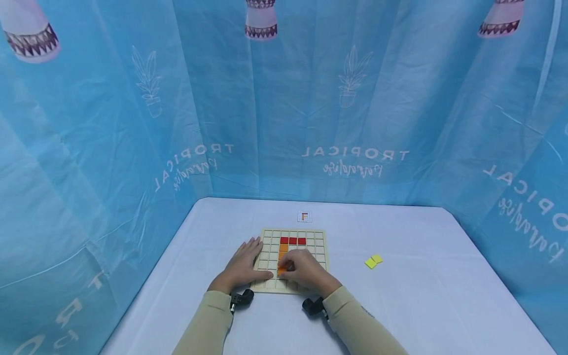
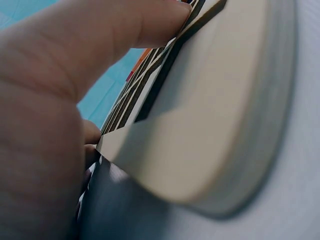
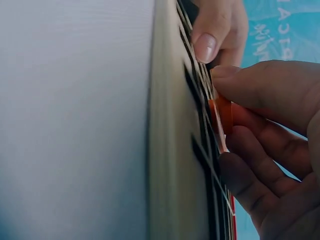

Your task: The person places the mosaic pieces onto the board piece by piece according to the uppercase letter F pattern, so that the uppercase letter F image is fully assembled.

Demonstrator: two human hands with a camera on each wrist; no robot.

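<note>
A pale wooden grid board lies on the white table. Three red square tiles form a row in its upper part. Below the leftmost one, orange tiles run down in a column, partly covered by my right hand. That hand pinches an orange tile between thumb and fingers, close against the grid near the column's lower end. My left hand rests on the board's left side, fingers extended and thumb lying over the lower cells. In the left wrist view the thumb touches the board's surface.
Two yellow tiles lie on the table right of the board. Behind the board lies a small printed card showing a coloured grid pattern. Blue curtains hang around the table's far and side edges.
</note>
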